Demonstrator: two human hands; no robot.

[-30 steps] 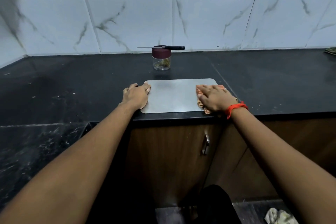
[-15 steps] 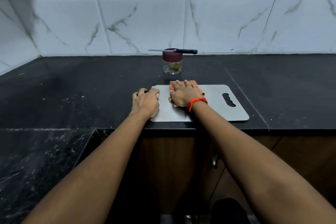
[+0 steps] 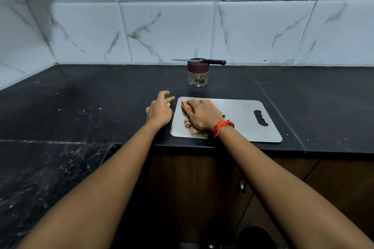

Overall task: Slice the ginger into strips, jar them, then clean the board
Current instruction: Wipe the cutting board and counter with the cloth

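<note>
A steel cutting board [image 3: 240, 121] lies on the black counter near its front edge, its handle slot at the right. My right hand [image 3: 202, 116] presses flat on an orange checked cloth [image 3: 187, 108] on the board's left part. My left hand [image 3: 159, 110] hovers just left of the board, off it, with loosely spread fingers and nothing in it. Behind the board stands a small clear jar [image 3: 198, 76] with a maroon lid and ginger strips inside. A black-handled knife [image 3: 202, 61] lies across that lid.
The black counter [image 3: 91, 107] runs left into a corner and right along the white tiled wall [image 3: 162, 32]. Its front edge drops to brown wooden cabinet doors [image 3: 202, 188] below. A lower dark stone surface [image 3: 40, 184] sits at the left.
My left hand has let go of the board's left edge and lifted off to the side. My right hand keeps the cloth on the board's left part, slightly nearer me.
</note>
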